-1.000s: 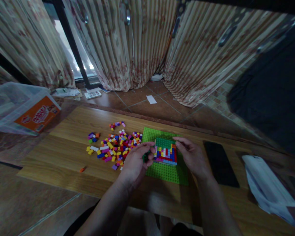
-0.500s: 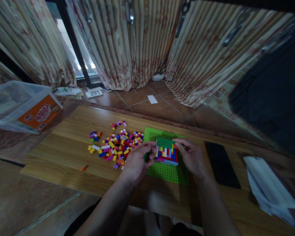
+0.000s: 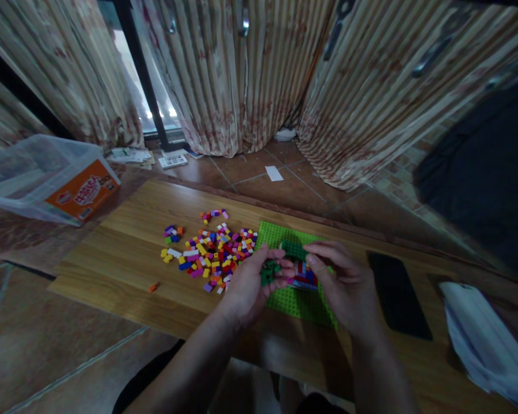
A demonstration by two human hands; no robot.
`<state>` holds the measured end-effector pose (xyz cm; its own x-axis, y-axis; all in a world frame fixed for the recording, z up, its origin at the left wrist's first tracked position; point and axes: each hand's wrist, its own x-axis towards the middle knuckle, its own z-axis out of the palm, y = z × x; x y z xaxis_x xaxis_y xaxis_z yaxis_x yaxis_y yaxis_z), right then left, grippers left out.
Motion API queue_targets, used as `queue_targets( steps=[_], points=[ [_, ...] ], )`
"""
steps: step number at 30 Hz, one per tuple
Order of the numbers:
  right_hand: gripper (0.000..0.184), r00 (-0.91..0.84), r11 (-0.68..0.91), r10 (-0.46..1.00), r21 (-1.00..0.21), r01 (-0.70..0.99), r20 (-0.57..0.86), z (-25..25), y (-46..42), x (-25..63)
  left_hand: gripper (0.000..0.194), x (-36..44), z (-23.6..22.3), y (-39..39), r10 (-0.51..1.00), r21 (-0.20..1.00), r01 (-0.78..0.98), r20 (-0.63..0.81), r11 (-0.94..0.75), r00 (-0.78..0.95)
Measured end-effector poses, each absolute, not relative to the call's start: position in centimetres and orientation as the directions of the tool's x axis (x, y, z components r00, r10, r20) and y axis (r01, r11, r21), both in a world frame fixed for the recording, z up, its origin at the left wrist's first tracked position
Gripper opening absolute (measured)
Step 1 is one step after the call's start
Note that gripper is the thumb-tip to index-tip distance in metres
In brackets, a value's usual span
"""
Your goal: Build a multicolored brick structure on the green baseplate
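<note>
In the head view my left hand (image 3: 251,282) is turned partly palm up, with several dark green toy bricks (image 3: 269,272) cupped in its curled fingers. My right hand (image 3: 343,276) is closed, thumb and forefinger pinched at the right side of the brick build; what they hold, if anything, is too small to make out. Between the hands is the build (image 3: 304,275), dark green at its far end and red, blue and yellow nearer me, partly covered by my fingers. It rests on a bright green baseplate (image 3: 291,305).
Loose coloured bricks (image 3: 216,253) lie in a pile left of the baseplate, and one orange brick (image 3: 153,287) sits apart. A black phone (image 3: 399,294) and a white plastic bag (image 3: 479,328) are on the right. Beyond the wooden table (image 3: 125,253) stands a clear bin (image 3: 38,152).
My left hand has turned its palm upward, showing more of the green bricks. My right hand has come in over the build and covers more of it. The view has shifted slightly.
</note>
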<state>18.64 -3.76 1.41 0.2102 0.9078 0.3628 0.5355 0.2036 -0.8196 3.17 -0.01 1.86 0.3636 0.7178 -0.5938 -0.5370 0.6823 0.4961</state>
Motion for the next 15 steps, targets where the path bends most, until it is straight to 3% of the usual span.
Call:
queue_targets(
  steps=[4, 10, 15],
  points=[
    [0.017, 0.034, 0.221, 0.953, -0.770, 0.599, 0.300, 1.8, -4.0, 16.9, 0.031, 3.3, 1.8, 0.0, 0.723, 0.461, -0.585, -0.588, 0.668, 0.363],
    [0.019, -0.109, 0.283, 0.943, -0.589, 0.757, 0.314, 1.4, -3.7, 15.6, 0.029, 3.3, 1.6, -0.1, 0.714, 0.412, -0.612, -0.574, 0.675, 0.400],
    [0.016, -0.091, 0.265, 0.951, -0.627, 0.732, 0.296, 1.2, -3.6, 15.3, 0.029, 3.3, 1.7, -0.1, 0.700, 0.393, -0.615, -0.591, 0.683, 0.401]
  ],
)
